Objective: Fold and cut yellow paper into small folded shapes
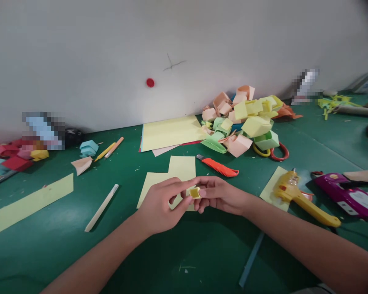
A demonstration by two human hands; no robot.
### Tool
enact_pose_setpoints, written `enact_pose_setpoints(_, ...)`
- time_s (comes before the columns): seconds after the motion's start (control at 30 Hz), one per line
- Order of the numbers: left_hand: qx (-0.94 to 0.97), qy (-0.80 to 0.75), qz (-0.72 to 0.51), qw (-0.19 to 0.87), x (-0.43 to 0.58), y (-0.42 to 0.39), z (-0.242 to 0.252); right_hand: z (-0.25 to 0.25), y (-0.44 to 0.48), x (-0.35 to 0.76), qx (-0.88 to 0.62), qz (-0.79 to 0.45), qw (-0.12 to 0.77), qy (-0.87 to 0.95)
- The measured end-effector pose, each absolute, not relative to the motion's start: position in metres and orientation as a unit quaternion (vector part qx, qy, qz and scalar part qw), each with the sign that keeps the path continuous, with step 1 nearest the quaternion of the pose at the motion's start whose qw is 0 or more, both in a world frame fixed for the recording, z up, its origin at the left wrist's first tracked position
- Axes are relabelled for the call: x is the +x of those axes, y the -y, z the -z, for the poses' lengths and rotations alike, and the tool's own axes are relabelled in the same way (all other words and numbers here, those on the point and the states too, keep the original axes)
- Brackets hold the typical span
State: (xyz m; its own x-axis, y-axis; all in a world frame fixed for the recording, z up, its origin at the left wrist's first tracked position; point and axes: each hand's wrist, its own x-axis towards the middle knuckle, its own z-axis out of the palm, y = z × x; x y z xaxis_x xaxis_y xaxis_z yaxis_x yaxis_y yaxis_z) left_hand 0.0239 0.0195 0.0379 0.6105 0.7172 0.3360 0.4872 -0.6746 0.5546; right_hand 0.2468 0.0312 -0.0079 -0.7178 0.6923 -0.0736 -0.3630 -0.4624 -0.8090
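Observation:
Between my two hands, at the middle of the view, is a small folded yellow paper piece (195, 192) with an open hollow facing me. My left hand (165, 202) pinches its left side between thumb and fingers. From the other side, the thumb and curled fingers of my right hand (219, 194) grip it. Just beneath lie pale yellow paper sheets (153, 181), partly covered by my hands. An orange box cutter (219, 166) rests beyond my right hand, its blade end pointing left.
A yellow glue gun (306, 206) lies on yellow paper at the right, beside a purple device (346, 194). Folded paper pieces (254, 124) are heaped at the back, near scissors (279, 152). At left are a pale paper stick (102, 208) and a yellow strip (33, 204).

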Motion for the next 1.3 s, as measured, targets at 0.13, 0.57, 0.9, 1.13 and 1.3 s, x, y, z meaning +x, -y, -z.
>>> enact_pose_setpoints(0.13,0.866,-0.332,-0.269,0.261,0.023,-0.02,-0.036,0.006,-0.031,0.248,-0.182,-0.84,0.311,0.406)
enact_pose_setpoints(0.57,0.849,-0.4,-0.267,0.217,0.033,-0.014,-0.03,0.003,-0.028,0.245,-0.212,-0.828,0.295,0.428)
enact_pose_setpoints(0.9,0.872,-0.373,-0.306,0.082,0.032,-0.016,-0.018,0.009,-0.026,0.237,-0.221,-0.782,0.303,0.498)
enact_pose_setpoints(1.13,0.838,-0.422,-0.319,0.13,0.031,-0.015,-0.021,0.012,-0.026,0.235,-0.245,-0.758,0.362,0.484)
enact_pose_setpoints(1.3,0.84,-0.413,-0.308,0.17,0.028,-0.014,-0.019,0.009,-0.027,0.237,-0.263,-0.777,0.38,0.427)
